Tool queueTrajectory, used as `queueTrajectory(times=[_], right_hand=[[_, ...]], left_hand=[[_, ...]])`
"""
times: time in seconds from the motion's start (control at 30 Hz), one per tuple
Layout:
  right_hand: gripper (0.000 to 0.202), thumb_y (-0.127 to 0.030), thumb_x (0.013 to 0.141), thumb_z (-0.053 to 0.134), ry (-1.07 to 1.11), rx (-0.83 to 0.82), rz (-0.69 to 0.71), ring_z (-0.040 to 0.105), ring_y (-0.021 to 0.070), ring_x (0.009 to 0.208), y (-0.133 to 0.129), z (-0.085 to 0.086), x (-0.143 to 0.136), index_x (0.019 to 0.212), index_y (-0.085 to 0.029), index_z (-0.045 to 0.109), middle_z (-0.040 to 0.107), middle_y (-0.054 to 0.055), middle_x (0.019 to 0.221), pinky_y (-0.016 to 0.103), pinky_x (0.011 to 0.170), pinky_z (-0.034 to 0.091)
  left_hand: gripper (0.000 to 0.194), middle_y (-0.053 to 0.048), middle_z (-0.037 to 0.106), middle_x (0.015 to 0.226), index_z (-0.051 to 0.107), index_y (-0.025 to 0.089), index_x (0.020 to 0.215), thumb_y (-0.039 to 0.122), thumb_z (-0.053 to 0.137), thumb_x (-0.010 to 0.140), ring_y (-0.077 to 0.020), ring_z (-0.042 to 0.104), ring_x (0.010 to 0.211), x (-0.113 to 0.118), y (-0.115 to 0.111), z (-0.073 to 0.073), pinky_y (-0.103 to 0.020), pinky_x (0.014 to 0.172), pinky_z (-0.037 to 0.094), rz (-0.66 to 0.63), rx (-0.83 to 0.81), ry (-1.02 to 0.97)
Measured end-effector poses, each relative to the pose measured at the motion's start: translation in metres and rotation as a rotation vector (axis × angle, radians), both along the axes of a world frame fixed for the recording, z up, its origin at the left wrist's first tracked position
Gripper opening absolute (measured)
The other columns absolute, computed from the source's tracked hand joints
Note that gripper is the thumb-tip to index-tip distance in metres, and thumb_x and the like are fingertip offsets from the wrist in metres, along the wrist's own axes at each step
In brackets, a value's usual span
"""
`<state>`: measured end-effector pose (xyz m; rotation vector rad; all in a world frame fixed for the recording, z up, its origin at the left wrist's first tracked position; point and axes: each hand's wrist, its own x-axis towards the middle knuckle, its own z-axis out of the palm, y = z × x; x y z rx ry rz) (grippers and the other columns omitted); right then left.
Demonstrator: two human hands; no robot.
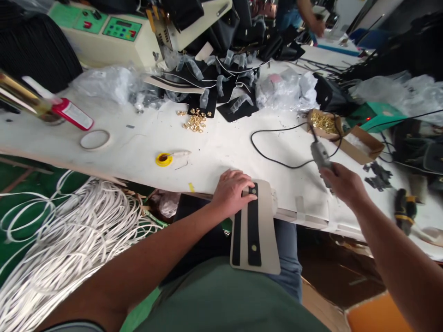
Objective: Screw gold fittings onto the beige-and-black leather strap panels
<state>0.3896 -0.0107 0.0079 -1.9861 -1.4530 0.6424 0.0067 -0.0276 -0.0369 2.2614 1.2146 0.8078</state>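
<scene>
My left hand (235,191) grips the upper edge of a beige panel (268,230), with the thumb on a dark strap (254,226). The panel slopes from the table edge down to my lap. This strap has a round metal stud near each end, and a narrower dark strip (237,240) runs beside it. Off to the right, over the tabletop, my right hand (342,182) is closed round a grey corded hand tool (321,156). Its black cable (273,159) loops across the table. The tool's working tip cannot be made out.
Gold metal fittings (195,122) lie in a pile on the white table (221,147); more fill a cardboard box (323,123). A yellow tape roll (164,159), red bottle (74,114) and pliers (404,210) lie around. White cords (90,235) heap below left. Another person's hand (317,27) shows far back.
</scene>
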Motion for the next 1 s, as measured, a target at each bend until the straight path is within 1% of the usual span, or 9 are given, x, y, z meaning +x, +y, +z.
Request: queueTrajectory(times=[0.07,0.13,0.17,0.23,0.33,0.43,0.53,0.67,1.0], right_hand=[[0.032,-0.055,0.086,0.065,0.455,0.04,-0.048,0.065,0.0257,0.08,-0.007,0.016,-0.03,0.095,-0.025,0.069,0.068,0.008,0.088,0.043,0.073,0.054],[0.03,-0.051,0.083,0.061,0.864,0.142,-0.013,0.065,0.0235,0.081,-0.014,0.032,-0.072,0.099,-0.026,0.068,0.065,0.005,0.091,0.044,0.076,0.058],[0.03,-0.049,0.082,0.063,1.006,0.164,0.033,0.063,0.0214,0.078,-0.018,0.039,-0.096,0.101,-0.026,0.068,0.063,0.003,0.089,0.043,0.075,0.058],[0.033,-0.05,0.078,0.071,1.155,0.207,0.076,0.055,0.0159,0.065,-0.023,0.047,-0.143,0.098,-0.025,0.067,0.056,-0.001,0.079,0.035,0.064,0.056],[0.035,-0.05,0.078,0.083,1.104,0.338,0.089,0.045,0.0108,0.053,-0.025,0.044,-0.198,0.084,-0.024,0.061,0.046,-0.006,0.066,0.027,0.052,0.047],[0.039,-0.05,0.082,0.083,0.938,0.446,0.14,0.046,0.0112,0.049,-0.023,0.03,-0.222,0.073,-0.023,0.056,0.048,-0.005,0.061,0.028,0.047,0.044],[0.041,-0.051,0.082,0.084,0.816,0.508,0.168,0.05,0.0129,0.047,-0.021,0.019,-0.227,0.07,-0.023,0.056,0.052,-0.004,0.06,0.03,0.044,0.044],[0.045,-0.055,0.082,0.083,0.753,0.537,0.189,0.051,0.0143,0.047,-0.02,0.014,-0.228,0.068,-0.024,0.053,0.053,-0.003,0.058,0.032,0.043,0.045],[0.045,-0.051,0.082,0.084,0.804,0.562,0.177,0.052,0.0128,0.047,-0.021,0.01,-0.235,0.066,-0.023,0.052,0.053,-0.003,0.062,0.031,0.044,0.046]], left_hand=[[0.027,0.0,0.077,0.122,0.074,0.027,0.103,0.034,0.088,0.081,-0.0284,0.058,0.13,0.0,0.0,0.0,-0.05,0.116,0.038,0.006,-0.012,0.001],[0.026,-0.001,0.077,0.123,0.074,0.028,0.102,0.035,0.088,0.082,-0.0286,0.058,0.131,0.0,0.0,0.0,-0.051,0.117,0.038,0.007,-0.022,0.004],[0.026,-0.001,0.077,0.123,0.074,0.027,0.102,0.035,0.088,0.082,-0.0285,0.058,0.13,0.0,0.0,0.0,-0.05,0.117,0.038,0.007,-0.022,0.005],[0.026,-0.001,0.077,0.123,0.074,0.027,0.103,0.036,0.088,0.082,-0.0283,0.059,0.129,0.0,0.0,0.0,-0.05,0.117,0.038,0.003,-0.021,0.01],[0.028,-0.001,0.077,0.122,0.074,0.027,0.103,0.037,0.088,0.082,-0.0289,0.058,0.13,0.001,0.0,0.001,-0.051,0.117,0.037,0.003,-0.026,0.014],[0.028,-0.001,0.077,0.122,0.073,0.027,0.101,0.037,0.089,0.08,-0.0291,0.058,0.131,0.002,0.0,0.003,-0.051,0.118,0.036,0.013,-0.046,0.01],[0.029,0.0,0.076,0.123,0.072,0.027,0.1,0.035,0.091,0.079,-0.0292,0.058,0.132,0.002,0.0,0.006,-0.052,0.12,0.035,0.023,-0.062,0.008],[0.028,-0.001,0.076,0.123,0.072,0.027,0.102,0.035,0.089,0.081,-0.0292,0.057,0.133,0.002,-0.001,0.005,-0.053,0.122,0.032,0.021,-0.07,0.009],[0.027,-0.002,0.074,0.123,0.071,0.028,0.102,0.036,0.087,0.082,-0.0302,0.055,0.134,0.001,-0.001,0.009,-0.052,0.123,0.032,0.006,-0.082,0.039]])
